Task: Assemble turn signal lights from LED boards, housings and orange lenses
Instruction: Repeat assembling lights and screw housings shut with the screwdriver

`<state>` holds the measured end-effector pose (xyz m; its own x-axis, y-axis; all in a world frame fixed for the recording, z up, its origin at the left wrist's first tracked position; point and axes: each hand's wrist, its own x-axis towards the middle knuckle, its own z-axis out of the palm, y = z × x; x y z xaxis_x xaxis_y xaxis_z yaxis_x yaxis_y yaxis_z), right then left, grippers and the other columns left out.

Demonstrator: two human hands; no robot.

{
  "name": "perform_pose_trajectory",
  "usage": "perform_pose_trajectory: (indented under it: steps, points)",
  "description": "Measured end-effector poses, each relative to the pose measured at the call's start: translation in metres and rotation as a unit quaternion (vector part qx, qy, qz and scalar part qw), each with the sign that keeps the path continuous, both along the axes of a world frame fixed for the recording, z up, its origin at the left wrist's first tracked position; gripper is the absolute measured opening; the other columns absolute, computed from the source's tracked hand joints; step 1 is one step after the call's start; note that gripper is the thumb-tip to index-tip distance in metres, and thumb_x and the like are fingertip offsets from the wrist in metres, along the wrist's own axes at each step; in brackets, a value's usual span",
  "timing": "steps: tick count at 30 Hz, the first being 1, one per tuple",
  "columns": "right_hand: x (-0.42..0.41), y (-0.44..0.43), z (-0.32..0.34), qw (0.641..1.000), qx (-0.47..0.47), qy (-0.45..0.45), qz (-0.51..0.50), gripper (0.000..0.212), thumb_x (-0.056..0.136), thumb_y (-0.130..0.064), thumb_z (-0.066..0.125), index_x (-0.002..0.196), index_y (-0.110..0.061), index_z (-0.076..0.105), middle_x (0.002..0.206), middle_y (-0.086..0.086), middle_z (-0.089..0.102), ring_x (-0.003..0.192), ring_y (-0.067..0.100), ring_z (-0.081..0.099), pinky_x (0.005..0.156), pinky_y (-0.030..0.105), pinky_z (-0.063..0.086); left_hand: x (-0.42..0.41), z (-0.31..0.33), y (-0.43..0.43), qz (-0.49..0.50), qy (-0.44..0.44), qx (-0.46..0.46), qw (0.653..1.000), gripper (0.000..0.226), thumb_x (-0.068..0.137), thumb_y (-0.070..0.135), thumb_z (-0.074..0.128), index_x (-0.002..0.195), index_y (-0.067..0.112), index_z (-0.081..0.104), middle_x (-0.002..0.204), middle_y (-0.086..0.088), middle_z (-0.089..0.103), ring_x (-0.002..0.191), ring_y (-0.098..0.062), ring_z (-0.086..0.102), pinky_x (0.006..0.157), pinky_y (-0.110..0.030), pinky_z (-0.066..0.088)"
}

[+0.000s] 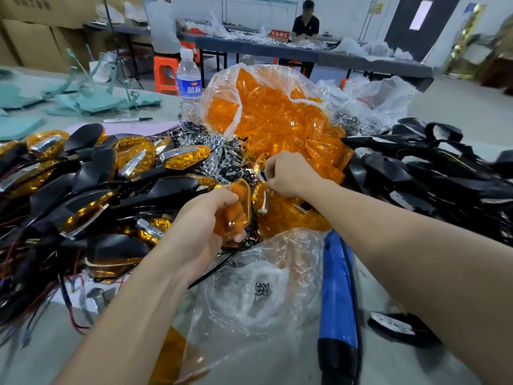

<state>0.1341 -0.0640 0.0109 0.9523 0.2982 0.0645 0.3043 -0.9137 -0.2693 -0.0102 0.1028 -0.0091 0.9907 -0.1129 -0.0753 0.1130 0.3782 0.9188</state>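
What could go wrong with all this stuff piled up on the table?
The small part pinched by the right hand could slip and vanish among the loose lenses below. The water bottle stands right beside the bag of lenses, so a bump might topple it onto them. The orange lens gripped by the left hand could drop too.

A factory assembly floor. Left of the left hand [204, 220] lies a heap of finished black-and-orange turn signal lights [91, 173]; beyond the right hand [288, 173], a clear plastic bag of orange lenses [266, 76]; right of it, piled black plastic housings [416, 173]. Far beyond, a person [305, 23] sits at a long grey table [361, 58].
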Motion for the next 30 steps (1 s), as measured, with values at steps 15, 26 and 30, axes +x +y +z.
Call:
perform_pose_trajectory:
  steps: [15,26,30]
  points:
    - [-0.026,-0.014,0.003,0.984,0.111,-0.125,-0.067,0.015,0.098,-0.024,0.067,0.105,-0.028,0.079,0.083,-0.007,0.074,0.064,0.012,0.062,0.071,0.034,0.057,-0.002,0.003,-0.001,0.011,0.007,0.012,1.000,0.023,0.102,0.007,0.050,0.080,0.014,0.051,0.062,-0.002,0.038,0.051,-0.016,0.043,0.045,-0.028,0.042]
    - [-0.132,-0.047,-0.011,0.879,0.443,-0.124,-0.129,0.026,0.092,-0.012,0.067,0.104,-0.033,0.079,0.074,-0.015,0.076,0.069,0.011,0.076,0.075,0.043,0.064,-0.008,-0.001,-0.015,0.004,0.006,0.129,0.992,0.009,0.096,0.012,0.067,0.099,0.008,0.074,0.092,-0.017,0.072,0.079,-0.029,0.069,0.061,-0.029,0.060]
    - [-0.149,-0.052,-0.005,0.808,0.580,-0.065,-0.084,0.029,0.081,-0.015,0.076,0.104,-0.033,0.081,0.092,-0.005,0.081,0.087,0.016,0.079,0.080,0.041,0.064,-0.010,0.003,-0.015,0.010,0.003,0.127,0.992,0.013,0.096,0.011,0.067,0.091,0.013,0.078,0.084,-0.012,0.073,0.070,-0.021,0.071,0.058,-0.028,0.059]
